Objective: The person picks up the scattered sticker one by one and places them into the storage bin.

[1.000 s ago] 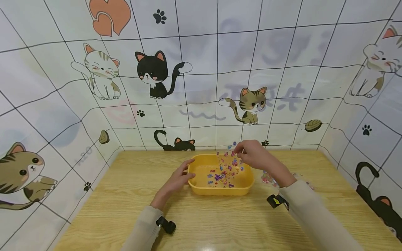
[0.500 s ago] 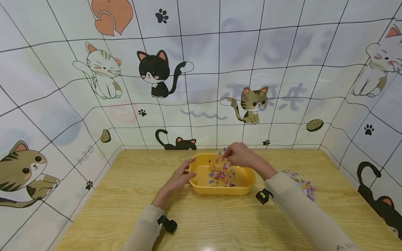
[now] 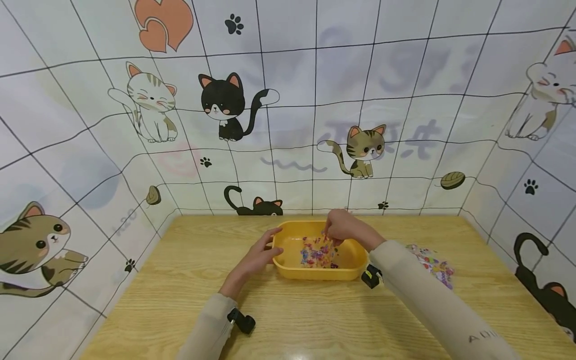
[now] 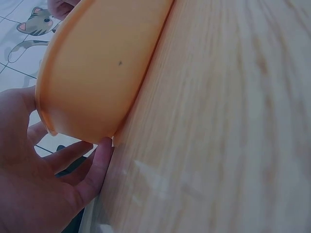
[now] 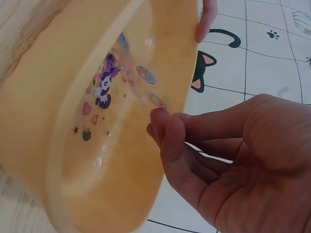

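Note:
A yellow plastic basin (image 3: pixel 315 274) stands on the wooden table. My left hand (image 3: pixel 257 256) grips its left end, thumb over the rim and fingers against the outer wall, as the left wrist view also shows. Inside the basin is a clear sticker sheet (image 3: pixel 315 254) printed with small colourful pictures. My right hand (image 3: pixel 345 229) pinches an edge of this sheet between thumb and fingers, over the basin's far right part. In the right wrist view the transparent sheet (image 5: pixel 146 75) slants from the fingertips down into the basin, a purple-and-white pony figure lower on it.
More sticker sheets (image 3: pixel 435 267) lie on the table (image 3: pixel 288 320) to the right, partly behind the right sleeve (image 3: pixel 418 290). A white cloth (image 3: pixel 292 125) with cat drawings and grid lines hangs behind and at both sides.
My right hand has moved left and down with the sticker sheet, which now lies lower in the basin. The sheets at the right have come into fuller view. My left hand keeps its hold.

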### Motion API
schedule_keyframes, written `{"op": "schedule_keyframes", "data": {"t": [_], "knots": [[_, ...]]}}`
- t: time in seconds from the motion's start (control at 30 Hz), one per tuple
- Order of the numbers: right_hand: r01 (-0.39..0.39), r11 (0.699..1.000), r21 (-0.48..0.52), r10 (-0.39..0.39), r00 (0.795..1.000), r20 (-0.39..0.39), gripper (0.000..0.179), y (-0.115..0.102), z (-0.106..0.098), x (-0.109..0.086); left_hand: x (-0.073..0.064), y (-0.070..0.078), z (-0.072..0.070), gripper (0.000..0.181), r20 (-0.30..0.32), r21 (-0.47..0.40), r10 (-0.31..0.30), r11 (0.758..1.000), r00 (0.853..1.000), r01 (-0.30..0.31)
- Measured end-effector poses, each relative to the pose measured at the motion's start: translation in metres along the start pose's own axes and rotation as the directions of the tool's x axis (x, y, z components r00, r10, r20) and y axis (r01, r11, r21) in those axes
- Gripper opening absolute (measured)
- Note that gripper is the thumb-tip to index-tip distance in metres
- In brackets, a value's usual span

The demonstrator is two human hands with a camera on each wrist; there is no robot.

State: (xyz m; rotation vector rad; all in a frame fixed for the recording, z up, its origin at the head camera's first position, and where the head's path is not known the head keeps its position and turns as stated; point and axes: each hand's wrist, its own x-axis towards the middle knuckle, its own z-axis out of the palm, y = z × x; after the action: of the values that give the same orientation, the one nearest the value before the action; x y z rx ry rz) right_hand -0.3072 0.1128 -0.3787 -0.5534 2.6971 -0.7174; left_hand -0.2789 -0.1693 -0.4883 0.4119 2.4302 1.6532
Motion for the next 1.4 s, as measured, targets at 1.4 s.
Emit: {"op": "schedule_keyframes", "data": {"t": [1.4], "knots": [[-0.278,0.926,-0.256,0.32,0.937,0.139,0.019,0.007,0.022,0.023,-0.002,-0.002,-0.001,0.061,0.001,-0.009,0.007,1.0,1.0,-0.007]]}}
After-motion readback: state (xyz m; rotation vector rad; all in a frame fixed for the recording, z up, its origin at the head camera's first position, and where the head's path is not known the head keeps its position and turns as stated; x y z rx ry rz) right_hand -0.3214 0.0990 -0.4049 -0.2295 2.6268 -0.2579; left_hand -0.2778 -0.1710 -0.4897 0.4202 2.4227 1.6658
